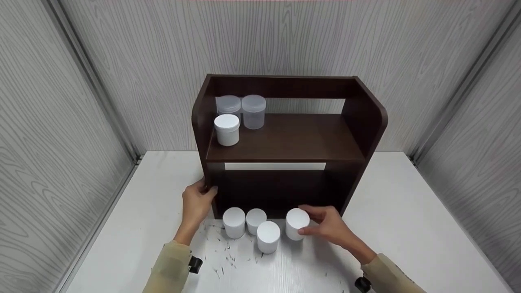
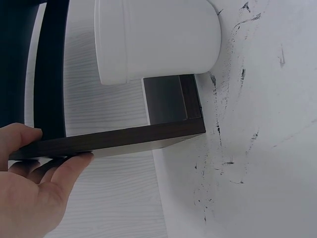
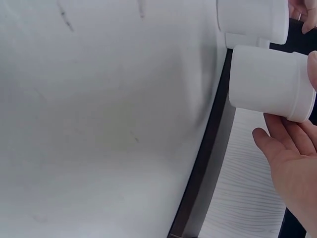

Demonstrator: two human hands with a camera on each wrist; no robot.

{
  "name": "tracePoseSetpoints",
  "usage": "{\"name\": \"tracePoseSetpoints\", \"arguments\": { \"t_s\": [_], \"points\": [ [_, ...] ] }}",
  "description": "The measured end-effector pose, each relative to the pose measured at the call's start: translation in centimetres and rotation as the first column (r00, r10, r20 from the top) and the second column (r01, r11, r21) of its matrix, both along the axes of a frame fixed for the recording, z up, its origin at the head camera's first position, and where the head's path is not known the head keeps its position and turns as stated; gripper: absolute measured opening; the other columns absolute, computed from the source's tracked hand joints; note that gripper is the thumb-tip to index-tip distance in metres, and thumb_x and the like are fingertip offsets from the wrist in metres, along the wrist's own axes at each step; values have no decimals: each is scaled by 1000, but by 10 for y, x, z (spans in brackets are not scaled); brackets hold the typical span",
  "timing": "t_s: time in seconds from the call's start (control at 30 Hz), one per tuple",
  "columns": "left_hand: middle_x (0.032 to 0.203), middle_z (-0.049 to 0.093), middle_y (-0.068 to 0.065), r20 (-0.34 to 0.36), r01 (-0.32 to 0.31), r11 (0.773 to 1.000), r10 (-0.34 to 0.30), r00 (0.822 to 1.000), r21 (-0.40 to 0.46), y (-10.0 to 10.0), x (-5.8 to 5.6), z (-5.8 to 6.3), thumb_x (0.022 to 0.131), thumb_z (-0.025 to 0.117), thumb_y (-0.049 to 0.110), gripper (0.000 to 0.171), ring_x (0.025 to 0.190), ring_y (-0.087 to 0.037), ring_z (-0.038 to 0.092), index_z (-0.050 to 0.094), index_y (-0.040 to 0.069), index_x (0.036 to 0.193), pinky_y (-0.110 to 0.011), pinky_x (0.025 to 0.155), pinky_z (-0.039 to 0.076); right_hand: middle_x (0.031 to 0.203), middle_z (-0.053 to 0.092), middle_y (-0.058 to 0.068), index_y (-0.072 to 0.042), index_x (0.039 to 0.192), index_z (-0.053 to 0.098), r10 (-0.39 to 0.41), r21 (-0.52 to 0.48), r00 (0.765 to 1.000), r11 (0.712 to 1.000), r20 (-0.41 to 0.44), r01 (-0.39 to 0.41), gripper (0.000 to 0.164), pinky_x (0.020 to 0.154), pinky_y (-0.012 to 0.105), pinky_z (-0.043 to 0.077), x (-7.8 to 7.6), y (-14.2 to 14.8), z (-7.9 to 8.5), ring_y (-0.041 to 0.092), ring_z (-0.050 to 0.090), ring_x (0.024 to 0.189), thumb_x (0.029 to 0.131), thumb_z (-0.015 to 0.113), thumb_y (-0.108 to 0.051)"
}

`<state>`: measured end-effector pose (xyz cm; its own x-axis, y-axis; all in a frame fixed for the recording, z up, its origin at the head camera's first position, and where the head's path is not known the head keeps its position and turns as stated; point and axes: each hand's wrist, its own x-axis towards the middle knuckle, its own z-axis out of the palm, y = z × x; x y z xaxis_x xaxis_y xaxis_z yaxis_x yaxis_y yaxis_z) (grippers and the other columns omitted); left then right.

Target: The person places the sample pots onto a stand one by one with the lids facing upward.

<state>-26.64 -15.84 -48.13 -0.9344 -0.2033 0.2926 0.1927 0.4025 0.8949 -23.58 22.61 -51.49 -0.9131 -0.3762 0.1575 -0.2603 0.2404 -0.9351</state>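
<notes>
Head view: the right hand [image 1: 330,224] pinches a white jar [image 1: 297,225]; the left hand [image 1: 195,205] grips the side of the shelf [image 1: 301,142]. The step seems to be handling jars while steadying the shelf; the next move calls for a sure pinch, clear of the three other jars [image 1: 268,238] to its left. Below the grip, a scuffed white table [image 1: 407,244]; beyond, grained grey walls [image 1: 285,40].
</notes>
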Motion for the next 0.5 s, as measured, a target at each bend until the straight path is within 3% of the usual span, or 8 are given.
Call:
{"name": "tracePoseSetpoints", "arguments": {
  "t_s": [0.5],
  "points": [
    [119,73,-27,10,9,1000,-9,1000,-1,0,0,2,98,69,7,39,108,-37,72,66,-11,133,-43,87,60,136,66,26,13,138,61,13,-12,1000,1000,18,-13,71,99,35,55,10,3,30,38,66,123,78,93,-7]
  ]
}}
